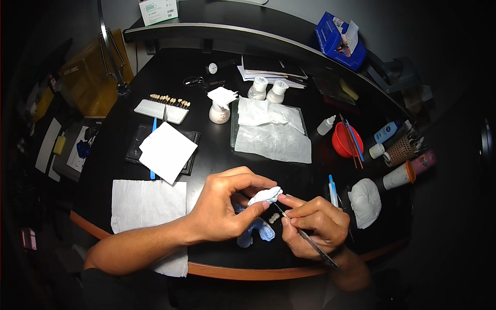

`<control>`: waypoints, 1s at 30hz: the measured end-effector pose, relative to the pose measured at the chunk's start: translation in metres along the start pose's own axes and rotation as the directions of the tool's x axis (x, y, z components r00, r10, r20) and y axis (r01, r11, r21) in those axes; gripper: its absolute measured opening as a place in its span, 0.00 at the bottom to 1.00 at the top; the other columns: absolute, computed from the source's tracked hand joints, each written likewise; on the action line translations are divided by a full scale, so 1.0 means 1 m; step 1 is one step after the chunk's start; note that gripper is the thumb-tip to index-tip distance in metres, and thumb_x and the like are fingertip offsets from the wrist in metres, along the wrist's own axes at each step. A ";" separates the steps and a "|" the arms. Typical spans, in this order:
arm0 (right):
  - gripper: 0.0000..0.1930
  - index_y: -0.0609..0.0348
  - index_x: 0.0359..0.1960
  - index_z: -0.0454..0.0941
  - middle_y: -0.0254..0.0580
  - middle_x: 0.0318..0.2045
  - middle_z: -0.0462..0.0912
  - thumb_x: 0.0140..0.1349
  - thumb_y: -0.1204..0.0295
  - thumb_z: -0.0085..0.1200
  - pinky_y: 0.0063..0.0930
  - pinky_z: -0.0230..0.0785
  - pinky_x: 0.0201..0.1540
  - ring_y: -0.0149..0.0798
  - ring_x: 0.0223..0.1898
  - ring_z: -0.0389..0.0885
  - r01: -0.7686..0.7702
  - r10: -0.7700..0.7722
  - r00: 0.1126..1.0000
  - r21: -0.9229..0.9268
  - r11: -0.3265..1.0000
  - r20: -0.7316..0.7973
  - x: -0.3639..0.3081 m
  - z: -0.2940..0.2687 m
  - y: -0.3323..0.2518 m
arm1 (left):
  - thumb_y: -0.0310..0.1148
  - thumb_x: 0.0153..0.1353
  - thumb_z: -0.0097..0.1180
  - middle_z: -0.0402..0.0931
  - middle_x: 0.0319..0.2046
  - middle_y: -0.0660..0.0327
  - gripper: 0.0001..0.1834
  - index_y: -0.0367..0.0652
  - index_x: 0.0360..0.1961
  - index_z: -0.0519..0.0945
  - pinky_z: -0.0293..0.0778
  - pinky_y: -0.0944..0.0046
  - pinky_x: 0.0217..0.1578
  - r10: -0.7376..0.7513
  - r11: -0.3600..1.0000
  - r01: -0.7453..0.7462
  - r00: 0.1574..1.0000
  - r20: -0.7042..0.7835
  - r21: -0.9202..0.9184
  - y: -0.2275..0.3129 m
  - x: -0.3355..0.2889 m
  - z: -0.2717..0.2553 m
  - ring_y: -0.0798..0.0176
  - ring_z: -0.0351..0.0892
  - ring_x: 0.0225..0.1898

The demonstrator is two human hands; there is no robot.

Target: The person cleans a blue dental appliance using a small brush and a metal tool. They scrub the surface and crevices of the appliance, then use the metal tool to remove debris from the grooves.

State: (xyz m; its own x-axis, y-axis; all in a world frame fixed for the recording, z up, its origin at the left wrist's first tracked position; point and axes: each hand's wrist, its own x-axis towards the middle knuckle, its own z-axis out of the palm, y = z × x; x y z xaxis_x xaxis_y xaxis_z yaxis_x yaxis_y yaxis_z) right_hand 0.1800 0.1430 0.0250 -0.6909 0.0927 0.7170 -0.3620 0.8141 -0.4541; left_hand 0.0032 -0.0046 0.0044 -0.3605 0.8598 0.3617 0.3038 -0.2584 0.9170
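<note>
Black worktop (214,150); above it left hand (227,206), right hand (321,227). Blue horseshoe-shaped mould (265,232) on worktop. Slim metal tool (323,253) pinched in right grip. White lumpy plaster-like piece (264,196) clamped in left grip, tool tip near its lower edge. Step, seemingly: fine shaping; next move calls for steady left hold, light tip pressure.

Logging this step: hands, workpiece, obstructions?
Left hand pinching white dental cast. Right hand gripping slim metal tool. Blue dental model partly hidden by left hand.
</note>
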 end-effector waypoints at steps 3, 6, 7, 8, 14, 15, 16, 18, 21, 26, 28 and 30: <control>0.08 0.65 0.32 0.80 0.50 0.31 0.86 0.56 0.88 0.67 0.33 0.93 0.42 0.46 0.37 0.94 -0.028 0.030 0.998 0.027 0.999 -0.052 0.005 -0.005 0.000 | 0.19 0.57 0.70 0.84 0.41 0.51 0.19 0.33 0.52 0.88 0.86 0.67 0.38 0.220 0.958 -0.200 0.972 -0.080 0.205 -0.006 0.004 -0.002 0.62 0.88 0.38; 0.03 0.70 0.33 0.80 0.54 0.32 0.86 0.65 0.82 0.59 0.40 0.88 0.46 0.52 0.39 0.92 -0.144 0.144 0.989 0.028 0.989 -0.027 0.005 -0.012 0.005 | 0.18 0.56 0.69 0.83 0.41 0.53 0.21 0.34 0.52 0.88 0.83 0.65 0.37 0.307 0.901 -0.256 0.946 -0.100 0.349 -0.007 0.008 -0.006 0.60 0.87 0.38; 0.09 0.73 0.36 0.81 0.58 0.37 0.86 0.70 0.76 0.52 0.42 0.83 0.50 0.55 0.45 0.91 -0.193 0.193 0.981 0.007 0.981 0.014 0.007 -0.019 0.005 | 0.18 0.56 0.68 0.83 0.41 0.53 0.20 0.34 0.52 0.87 0.82 0.65 0.37 0.322 0.891 -0.264 0.941 -0.104 0.368 -0.008 0.010 -0.008 0.60 0.86 0.38; 0.11 0.73 0.37 0.81 0.61 0.41 0.85 0.70 0.75 0.50 0.41 0.82 0.51 0.56 0.47 0.89 -0.216 0.219 0.976 -0.084 0.973 0.018 0.010 -0.023 0.006 | 0.18 0.56 0.68 0.83 0.41 0.53 0.20 0.34 0.52 0.87 0.82 0.65 0.37 0.323 0.890 -0.261 0.940 -0.112 0.373 -0.009 0.012 -0.010 0.60 0.86 0.38; 0.12 0.74 0.42 0.83 0.57 0.45 0.81 0.68 0.82 0.46 0.33 0.80 0.46 0.46 0.43 0.86 -0.473 0.472 0.877 0.006 0.881 -0.089 0.006 -0.024 0.007 | 0.19 0.59 0.66 0.83 0.42 0.53 0.20 0.36 0.54 0.87 0.79 0.64 0.37 0.354 0.872 -0.270 0.924 -0.143 0.408 -0.018 0.018 -0.017 0.60 0.85 0.39; 0.12 0.73 0.43 0.84 0.55 0.45 0.81 0.68 0.84 0.46 0.32 0.79 0.43 0.44 0.41 0.86 -0.510 0.509 0.859 -0.004 0.860 -0.059 0.007 -0.024 0.007 | 0.19 0.59 0.66 0.83 0.42 0.53 0.20 0.36 0.54 0.87 0.79 0.64 0.37 0.351 0.872 -0.266 0.925 -0.146 0.410 -0.018 0.018 -0.020 0.60 0.85 0.39; 0.12 0.72 0.44 0.84 0.53 0.44 0.81 0.67 0.86 0.45 0.30 0.77 0.41 0.42 0.39 0.85 -0.544 0.543 0.839 -0.017 0.839 -0.030 0.009 -0.023 0.007 | 0.20 0.60 0.65 0.83 0.42 0.53 0.19 0.36 0.54 0.87 0.78 0.64 0.37 0.342 0.877 -0.249 0.924 -0.170 0.411 -0.018 0.017 -0.023 0.60 0.84 0.39; 0.12 0.71 0.44 0.84 0.52 0.43 0.81 0.67 0.87 0.46 0.30 0.75 0.39 0.40 0.37 0.84 -0.425 0.434 0.901 -0.156 0.892 0.025 0.011 -0.024 0.009 | 0.23 0.63 0.63 0.84 0.43 0.54 0.18 0.36 0.55 0.86 0.77 0.62 0.37 0.343 0.881 -0.238 0.917 -0.205 0.409 -0.021 0.020 -0.030 0.61 0.83 0.38; 0.11 0.69 0.44 0.84 0.51 0.37 0.81 0.67 0.87 0.49 0.34 0.71 0.37 0.45 0.33 0.80 -0.329 0.387 0.908 -0.300 0.895 0.158 0.010 -0.020 0.013 | 0.25 0.65 0.58 0.83 0.41 0.50 0.14 0.35 0.51 0.85 0.77 0.59 0.39 0.262 0.919 -0.161 0.931 -0.253 0.359 -0.023 0.021 -0.037 0.56 0.83 0.37; 0.05 0.69 0.39 0.83 0.52 0.31 0.82 0.65 0.79 0.60 0.44 0.72 0.39 0.51 0.34 0.83 -0.406 0.570 0.756 -0.453 0.794 0.321 0.004 -0.033 0.014 | 0.28 0.64 0.46 0.80 0.25 0.49 0.14 0.33 0.39 0.83 0.74 0.55 0.33 0.003 0.984 0.031 0.982 -0.190 0.176 -0.012 0.023 -0.040 0.55 0.81 0.29; 0.07 0.67 0.36 0.83 0.52 0.31 0.82 0.59 0.78 0.68 0.42 0.73 0.39 0.51 0.33 0.83 -0.419 0.593 0.715 -0.451 0.788 0.370 0.004 -0.036 0.014 | 0.29 0.64 0.46 0.79 0.24 0.49 0.13 0.33 0.38 0.83 0.73 0.55 0.32 -0.022 0.985 0.057 0.978 -0.209 0.162 -0.011 0.021 -0.040 0.56 0.81 0.28; 0.08 0.66 0.36 0.83 0.51 0.31 0.82 0.57 0.78 0.70 0.42 0.73 0.39 0.51 0.33 0.83 -0.399 0.580 0.709 -0.449 0.799 0.402 0.005 -0.035 0.015 | 0.29 0.64 0.50 0.81 0.27 0.48 0.12 0.33 0.38 0.82 0.74 0.54 0.34 -0.009 0.984 0.047 0.976 -0.217 0.174 -0.013 0.020 -0.039 0.54 0.82 0.30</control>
State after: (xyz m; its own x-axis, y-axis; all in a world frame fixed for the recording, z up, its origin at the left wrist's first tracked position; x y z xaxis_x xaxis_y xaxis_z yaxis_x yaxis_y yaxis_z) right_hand 0.1927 0.1752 0.0406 -0.9512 0.3068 0.0319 0.2672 0.8714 -0.4114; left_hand -0.0422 -0.0008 0.0068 -0.5459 0.7458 0.3817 0.4353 -0.1368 0.8898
